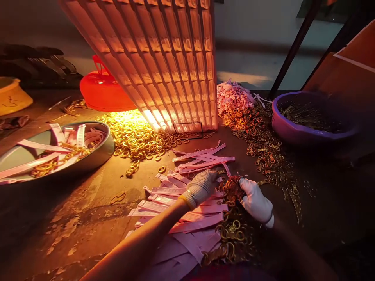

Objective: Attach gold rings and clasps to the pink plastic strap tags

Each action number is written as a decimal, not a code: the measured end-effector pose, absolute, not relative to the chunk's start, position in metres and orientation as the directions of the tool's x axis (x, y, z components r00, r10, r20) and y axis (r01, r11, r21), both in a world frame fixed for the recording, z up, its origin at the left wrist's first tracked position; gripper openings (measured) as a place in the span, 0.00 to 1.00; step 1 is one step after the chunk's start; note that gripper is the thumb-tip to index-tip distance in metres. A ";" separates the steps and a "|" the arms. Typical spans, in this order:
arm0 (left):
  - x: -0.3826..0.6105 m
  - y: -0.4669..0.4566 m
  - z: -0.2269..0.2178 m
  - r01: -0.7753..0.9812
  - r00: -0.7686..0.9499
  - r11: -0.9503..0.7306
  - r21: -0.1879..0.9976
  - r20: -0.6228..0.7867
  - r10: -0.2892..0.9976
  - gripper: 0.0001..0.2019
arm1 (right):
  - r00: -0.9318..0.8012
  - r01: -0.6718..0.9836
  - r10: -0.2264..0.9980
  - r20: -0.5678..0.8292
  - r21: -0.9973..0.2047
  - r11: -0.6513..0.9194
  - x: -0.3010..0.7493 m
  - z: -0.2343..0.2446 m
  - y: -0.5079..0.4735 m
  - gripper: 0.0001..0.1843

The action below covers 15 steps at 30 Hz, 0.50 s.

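My right hand (258, 200), in a white glove, is closed on a dark reddish-brown bunch (234, 187), its thumb on top; I cannot tell whether it is cloth or clustered metal parts. Just left of it, my left hand (202, 186), in a dotted knit glove, reaches over the pink straps (187, 210). Its fingers are curled together, and their tips, close to the bunch, are partly hidden. Several more pink straps (202, 158) lie crossed beyond the hands. Brass-coloured clasps and rings (234, 230) are heaped below the bunch, along the straps' right ends.
Brass rings (137, 132) are piled under a lit red lamp (105, 91), beside a tall ribbed panel (175, 62). A grey-green basin (109, 142) holds straps and rings. At right stands a purple basin (316, 133), near scattered clasps (268, 152) and a pink heap (234, 97).
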<state>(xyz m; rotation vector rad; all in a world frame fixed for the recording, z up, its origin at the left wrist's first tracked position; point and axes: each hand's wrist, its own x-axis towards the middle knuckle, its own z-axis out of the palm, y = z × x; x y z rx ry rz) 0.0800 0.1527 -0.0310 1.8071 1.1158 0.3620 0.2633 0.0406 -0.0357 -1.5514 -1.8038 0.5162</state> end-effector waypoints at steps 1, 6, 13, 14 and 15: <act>0.073 0.150 -0.023 0.513 0.553 -0.126 0.849 -0.214 0.805 0.07 | -0.055 0.708 0.967 0.250 -0.673 0.214 0.263 -0.031 0.040 0.20; 0.036 0.129 0.006 0.270 0.557 0.355 0.895 -0.446 0.700 0.16 | -0.135 0.807 0.976 0.173 -0.552 0.209 0.246 -0.003 0.043 0.14; 0.027 0.103 0.003 0.050 0.516 0.551 0.833 -0.494 0.700 0.20 | -0.253 0.951 0.966 -0.046 -0.194 0.240 0.203 0.021 0.053 0.11; 0.028 0.101 0.003 0.070 0.511 0.538 0.840 -0.493 0.704 0.20 | -0.267 0.955 0.962 -0.050 -0.145 0.258 0.201 0.021 0.053 0.10; 0.029 0.099 0.003 0.112 0.509 0.496 0.861 -0.479 0.715 0.20 | -0.281 0.956 0.959 -0.044 -0.105 0.275 0.199 0.019 0.052 0.10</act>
